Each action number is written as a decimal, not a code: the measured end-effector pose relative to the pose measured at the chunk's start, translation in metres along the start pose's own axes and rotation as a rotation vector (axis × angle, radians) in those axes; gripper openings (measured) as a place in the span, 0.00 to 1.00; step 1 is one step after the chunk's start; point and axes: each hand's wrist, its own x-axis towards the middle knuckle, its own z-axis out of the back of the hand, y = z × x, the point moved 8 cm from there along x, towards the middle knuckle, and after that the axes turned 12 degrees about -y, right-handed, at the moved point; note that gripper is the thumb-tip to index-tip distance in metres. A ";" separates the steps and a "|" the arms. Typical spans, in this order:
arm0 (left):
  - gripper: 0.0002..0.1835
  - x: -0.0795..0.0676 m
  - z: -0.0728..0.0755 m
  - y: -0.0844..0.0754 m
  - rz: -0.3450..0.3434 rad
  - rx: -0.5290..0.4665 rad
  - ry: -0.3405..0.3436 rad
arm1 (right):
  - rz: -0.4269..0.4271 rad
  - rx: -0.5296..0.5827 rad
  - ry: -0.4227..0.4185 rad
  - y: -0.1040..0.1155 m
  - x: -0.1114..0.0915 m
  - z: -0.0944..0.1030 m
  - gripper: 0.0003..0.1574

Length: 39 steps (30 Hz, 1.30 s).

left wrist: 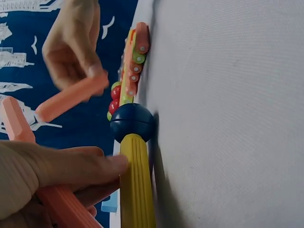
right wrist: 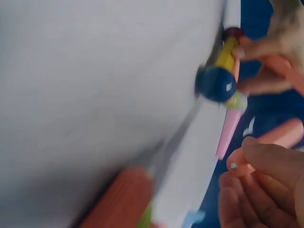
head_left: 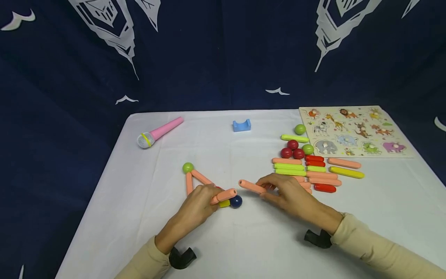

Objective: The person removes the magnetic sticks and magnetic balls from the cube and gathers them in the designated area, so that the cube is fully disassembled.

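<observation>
My right hand (head_left: 287, 193) pinches a salmon-coloured ribbed stick (head_left: 251, 186) by one end, raised in front of the stick pile. The left hand (head_left: 198, 203) has its thumb and fingers at a yellow stick (left wrist: 136, 185) whose end meets a dark blue ball (left wrist: 133, 122). A second salmon stick (head_left: 224, 196) slants up past the left fingers; its lower end is hidden. Salmon sticks (head_left: 189, 183) run from a green ball (head_left: 188, 167) toward the left hand. In the right wrist view, a dark red ball (right wrist: 233, 33) sits at the yellow stick's far end.
Several loose sticks (head_left: 289, 167) and red balls (head_left: 293, 144) lie at the right, beside an animal puzzle board (head_left: 343, 139). A pink toy microphone (head_left: 160, 132) lies at the back left, a blue holder (head_left: 242, 125) at the back middle. Each wrist has a black band.
</observation>
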 end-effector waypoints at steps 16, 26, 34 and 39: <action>0.25 -0.025 0.043 0.020 0.144 -0.117 0.068 | -0.257 -0.310 -0.096 -0.110 -0.084 0.110 0.21; 0.19 -0.044 0.060 0.042 0.195 -0.133 0.028 | -0.310 -0.379 -0.122 -0.138 -0.103 0.117 0.18; 0.17 -0.047 0.055 0.050 0.172 -0.166 -0.003 | -0.309 -0.386 -0.136 -0.137 -0.097 0.114 0.21; 0.17 -0.044 0.052 0.052 0.162 -0.171 -0.022 | -0.262 -0.422 -0.199 -0.107 -0.081 0.122 0.24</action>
